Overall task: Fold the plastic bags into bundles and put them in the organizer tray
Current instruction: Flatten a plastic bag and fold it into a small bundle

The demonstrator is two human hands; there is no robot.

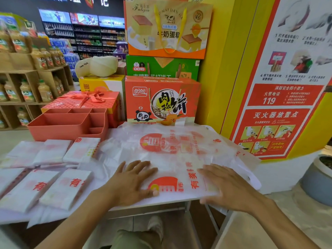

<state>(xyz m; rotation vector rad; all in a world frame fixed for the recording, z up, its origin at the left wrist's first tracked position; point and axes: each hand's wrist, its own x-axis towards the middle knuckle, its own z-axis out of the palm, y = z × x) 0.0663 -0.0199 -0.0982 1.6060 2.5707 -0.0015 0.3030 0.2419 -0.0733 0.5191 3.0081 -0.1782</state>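
A translucent white plastic bag (179, 169) with red print lies spread flat on the white table (161, 199), on top of more unfolded bags. My left hand (133, 180) presses flat on the bag's near left part, fingers straight. My right hand (226, 186) lies flat on its near right part at the table edge. Several folded bag bundles (66, 187) sit on the left of the table, with more (80, 150) behind them. The coral organizer tray (70, 123) stands at the back left, and its compartments look empty.
Stacked snack cartons (161, 101) rise behind the bags, and a red gift box (84, 100) sits behind the tray. A yellow wall with a fire-safety poster (278, 97) stands to the right. Drink shelves (27, 83) are at the left. A grey pot (319, 178) stands on the floor at right.
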